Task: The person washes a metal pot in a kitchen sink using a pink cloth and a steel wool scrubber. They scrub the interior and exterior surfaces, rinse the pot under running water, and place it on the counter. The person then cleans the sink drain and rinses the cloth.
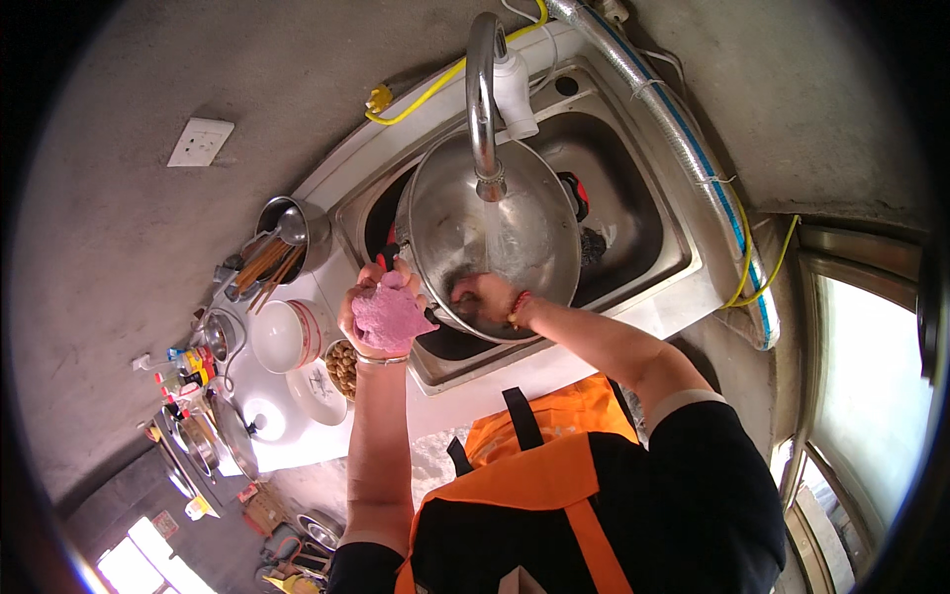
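Observation:
A large stainless steel pot [453, 193] sits tilted in the sink, under a chrome faucet [484, 96] from which water runs into it. My left hand [359, 297] grips a bunched pink cloth [390, 313], close to the black-and-red handle [387, 254] on the pot's left side. Whether those fingers also touch the handle is hard to see. Inside the pot, my right hand [491, 295] is low against the near wall, beside the falling water. Its fingertips are blurred among dark reflections, so anything held there cannot be made out.
A dark mesh scrubber [592, 246] lies in the steel sink [631, 185]. Left on the counter are a utensil pot [319, 230], white bowls [276, 338], an oval dish [315, 393] and a bowl of brown nuts or beans [343, 367]. A silvery hose [668, 111] runs along the right.

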The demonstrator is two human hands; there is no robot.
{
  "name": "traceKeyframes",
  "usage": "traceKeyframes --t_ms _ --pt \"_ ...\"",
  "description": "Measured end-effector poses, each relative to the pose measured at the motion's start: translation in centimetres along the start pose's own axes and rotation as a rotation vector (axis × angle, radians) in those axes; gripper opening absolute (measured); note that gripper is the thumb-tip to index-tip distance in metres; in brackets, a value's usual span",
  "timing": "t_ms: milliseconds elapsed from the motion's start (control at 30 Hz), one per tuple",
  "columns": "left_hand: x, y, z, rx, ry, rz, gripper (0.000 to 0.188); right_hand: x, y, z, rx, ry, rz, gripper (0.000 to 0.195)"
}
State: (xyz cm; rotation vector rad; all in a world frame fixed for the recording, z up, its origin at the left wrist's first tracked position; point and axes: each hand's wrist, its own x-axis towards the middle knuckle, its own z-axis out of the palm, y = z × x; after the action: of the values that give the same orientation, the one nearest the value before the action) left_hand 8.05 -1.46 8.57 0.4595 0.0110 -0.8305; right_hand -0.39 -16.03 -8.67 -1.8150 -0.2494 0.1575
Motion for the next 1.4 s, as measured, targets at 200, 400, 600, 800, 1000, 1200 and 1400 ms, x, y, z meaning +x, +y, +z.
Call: traceKeyframes --t_ms 200,400,600,800,1000,1200,1400 --pt "-0.9 0.2 0.1 0.013 0.033 0.033 0.028 -0.2 2.5 -3.3 -0.250 -0.086 0.375 0.021" --pt "-1.1 0.8 -1.6 0.010 -0.001 -0.014 0.034 0.2 5.4 -1.3 -0.085 -0.025 0.165 0.024" --pt "-1.3 0.5 -1.9 0.009 -0.036 -0.009 0.037 -0.6 4.5 1.1 -0.146 0.054 0.043 0.020" --pt "-1.9 0.4 -2.0 0.034 -0.043 -0.008 0.037 -1.3 6.1 -1.2 -0.347 0.033 0.416 0.021" --pt "-1.1 0.0 -1.3 0.091 0.004 -0.038 0.038 0.9 7.2 -1.6 -0.075 0.193 0.220 0.026" --pt "-2.1 0.4 -2.3 0.080 0.024 0.034 0.033 -1.9 6.4 -8.2 -0.864 0.124 0.418 0.027" --pt "-2.5 0.7 -2.6 0.040 0.014 0.060 0.033 0.2 -2.6 -0.4 -0.064 -0.072 0.084 0.026"
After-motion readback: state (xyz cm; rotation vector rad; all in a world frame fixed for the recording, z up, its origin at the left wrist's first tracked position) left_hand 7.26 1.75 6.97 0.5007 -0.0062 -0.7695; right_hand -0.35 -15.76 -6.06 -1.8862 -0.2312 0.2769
